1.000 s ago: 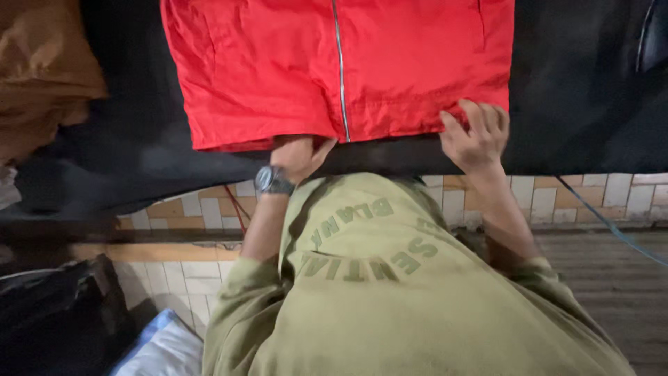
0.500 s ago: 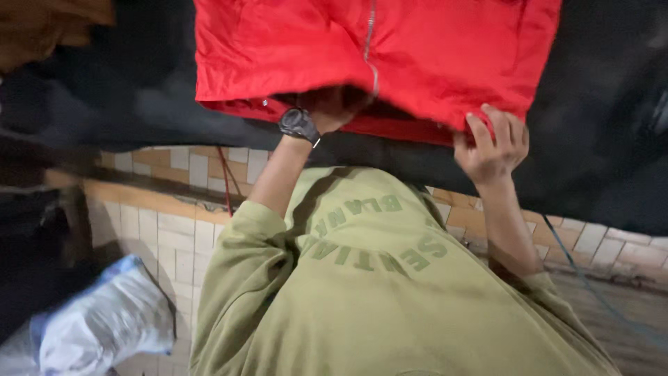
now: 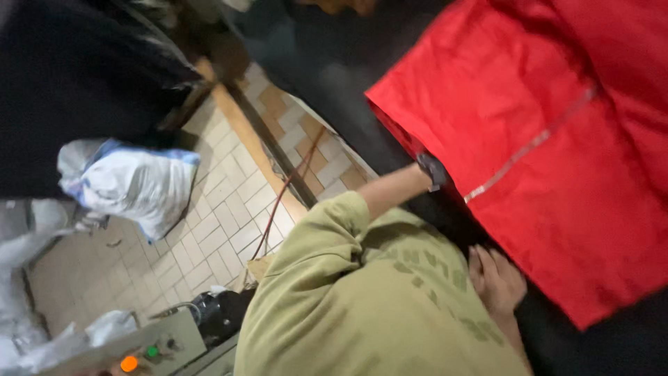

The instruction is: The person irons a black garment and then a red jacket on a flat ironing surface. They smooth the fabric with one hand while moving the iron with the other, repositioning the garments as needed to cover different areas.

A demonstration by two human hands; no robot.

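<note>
Your left hand is out of sight: the forearm runs up to the wristwatch [image 3: 433,170] and everything past it goes under the near hem of the red jacket [image 3: 550,139]. Can't tell whether those fingers are open or gripping. My read is that you've slid it under to lift or support the fabric from below.

Your right hand [image 3: 495,278] lies palm-down, fingers together and nearly flat, on the dark surface [image 3: 327,76] at its near edge. The fingertips are at or just under the jacket's hem near its near corner. It isn't visibly pinching anything; it looks like it's pinning or smoothing the edge. Whether it has cloth under the fingers, I can't tell.

The jacket lies spread on the dark surface, zipper [image 3: 536,143] face-up and running down the middle, hem toward you along the near edge. It's flat and open, probably so both hands can work the hem.

You're in an olive sweatshirt [image 3: 362,306]. Down on the tiled floor [image 3: 223,223] to your left there's a white sack [image 3: 132,184] and a red cable [image 3: 289,188] running along the base of the surface. A grey control box [image 3: 139,348] with an orange and a green button sits low in the frame.
</note>
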